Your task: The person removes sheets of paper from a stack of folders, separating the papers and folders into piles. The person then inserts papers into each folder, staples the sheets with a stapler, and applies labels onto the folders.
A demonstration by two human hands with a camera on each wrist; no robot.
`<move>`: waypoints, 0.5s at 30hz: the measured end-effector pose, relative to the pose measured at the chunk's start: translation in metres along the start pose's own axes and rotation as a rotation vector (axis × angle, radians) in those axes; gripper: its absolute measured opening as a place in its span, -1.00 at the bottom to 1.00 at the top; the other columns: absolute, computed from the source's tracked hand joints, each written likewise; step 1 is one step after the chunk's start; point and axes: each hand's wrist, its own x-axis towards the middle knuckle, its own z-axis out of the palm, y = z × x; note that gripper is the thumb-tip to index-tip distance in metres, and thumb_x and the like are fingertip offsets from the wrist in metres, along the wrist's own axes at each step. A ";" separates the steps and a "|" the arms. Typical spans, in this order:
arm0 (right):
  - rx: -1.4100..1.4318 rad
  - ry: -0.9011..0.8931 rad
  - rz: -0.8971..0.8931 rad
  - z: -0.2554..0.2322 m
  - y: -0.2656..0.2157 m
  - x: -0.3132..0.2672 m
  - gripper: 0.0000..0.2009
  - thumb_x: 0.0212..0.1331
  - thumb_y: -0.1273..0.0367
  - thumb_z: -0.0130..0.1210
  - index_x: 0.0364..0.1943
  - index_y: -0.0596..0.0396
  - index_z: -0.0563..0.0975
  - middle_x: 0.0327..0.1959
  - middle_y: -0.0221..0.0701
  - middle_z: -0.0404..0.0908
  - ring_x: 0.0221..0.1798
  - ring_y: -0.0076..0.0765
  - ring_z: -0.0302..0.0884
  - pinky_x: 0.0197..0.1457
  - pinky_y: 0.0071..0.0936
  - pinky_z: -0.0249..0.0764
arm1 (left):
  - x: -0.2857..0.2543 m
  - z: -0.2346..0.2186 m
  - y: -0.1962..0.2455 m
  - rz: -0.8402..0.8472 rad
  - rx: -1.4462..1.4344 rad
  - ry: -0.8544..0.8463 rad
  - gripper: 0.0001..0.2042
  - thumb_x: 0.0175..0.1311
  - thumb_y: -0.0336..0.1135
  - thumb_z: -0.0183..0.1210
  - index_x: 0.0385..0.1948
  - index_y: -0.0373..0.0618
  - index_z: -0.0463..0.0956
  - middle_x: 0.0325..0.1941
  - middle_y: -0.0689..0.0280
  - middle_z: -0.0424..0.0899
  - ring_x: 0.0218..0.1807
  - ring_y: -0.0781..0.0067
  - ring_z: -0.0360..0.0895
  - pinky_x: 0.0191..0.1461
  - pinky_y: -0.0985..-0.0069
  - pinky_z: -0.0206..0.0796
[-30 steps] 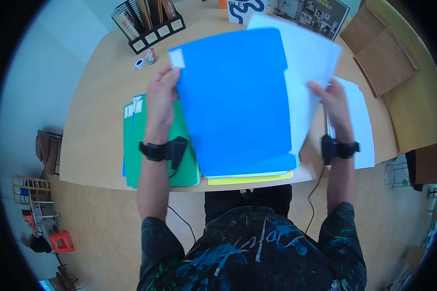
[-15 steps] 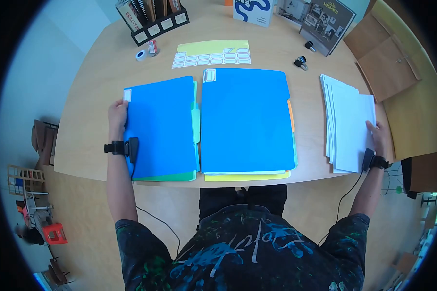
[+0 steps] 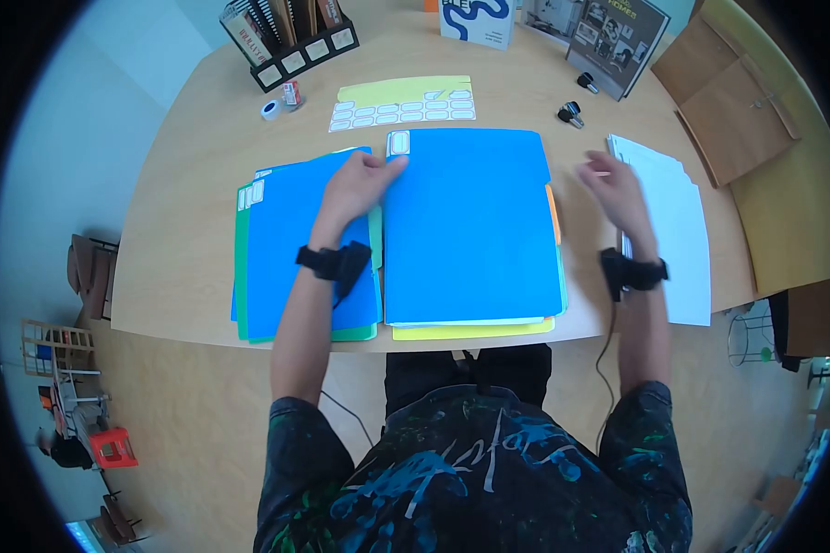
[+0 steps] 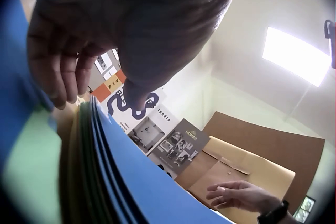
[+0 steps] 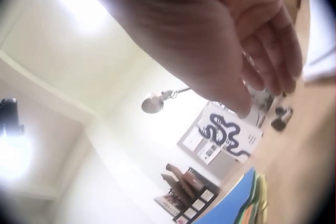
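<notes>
Two folder stacks lie side by side: the left stack [image 3: 290,249] and the right stack [image 3: 470,230], each topped by a blue folder with a white label at its upper left. My left hand [image 3: 355,192] is at the right stack's upper left edge. In the left wrist view, the thumb of this hand [image 4: 131,29] reaches over the blue top and its fingers hang beside the layered edges, pinching nothing visibly. Between the right stack and the white papers [image 3: 669,230], my right hand [image 3: 618,195] hovers empty, its fingers loosely bent in the right wrist view.
Behind the stacks lies a label sheet [image 3: 404,103]. Black clips [image 3: 570,114], a tape roll [image 3: 270,111] and a small red-and-white box [image 3: 291,95] are nearby. A file holder [image 3: 304,60], standing books [image 3: 618,41] and brown envelopes [image 3: 733,120] line the back and right.
A blue folder held up earlier now lies on the left stack. My left hand has moved right from that stack's outer edge; my right hand has left the white papers and moved left.
</notes>
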 end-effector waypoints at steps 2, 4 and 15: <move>0.054 -0.093 0.048 0.033 -0.012 0.006 -0.51 0.31 0.19 0.15 0.17 0.31 0.52 0.02 -0.07 0.67 0.05 -0.12 0.65 0.17 -0.31 0.52 | 0.003 0.007 0.003 -0.049 0.055 -0.041 -0.39 0.19 0.18 0.33 -0.02 -0.26 0.56 -0.16 0.16 0.67 -0.16 0.43 0.59 -0.11 0.50 0.45; 0.119 -0.115 0.045 0.052 -0.013 0.007 -0.52 0.32 0.20 0.13 0.17 0.31 0.52 0.03 -0.06 0.67 0.06 -0.10 0.65 0.19 -0.30 0.51 | 0.010 0.011 -0.008 -0.019 -0.010 -0.050 -0.51 0.12 0.07 0.41 -0.22 -0.22 0.53 -0.21 0.16 0.69 -0.21 0.40 0.65 -0.17 0.46 0.47; 0.341 0.032 -0.025 0.056 -0.018 0.001 -0.60 0.33 0.28 0.18 0.16 0.23 0.54 -0.11 -0.21 0.69 -0.03 -0.36 0.64 0.10 -0.42 0.54 | 0.006 0.009 -0.019 0.046 -0.712 0.055 -0.68 0.34 -0.23 0.30 -0.06 -0.22 0.45 -0.25 0.17 0.74 -0.29 0.54 0.67 -0.27 0.62 0.48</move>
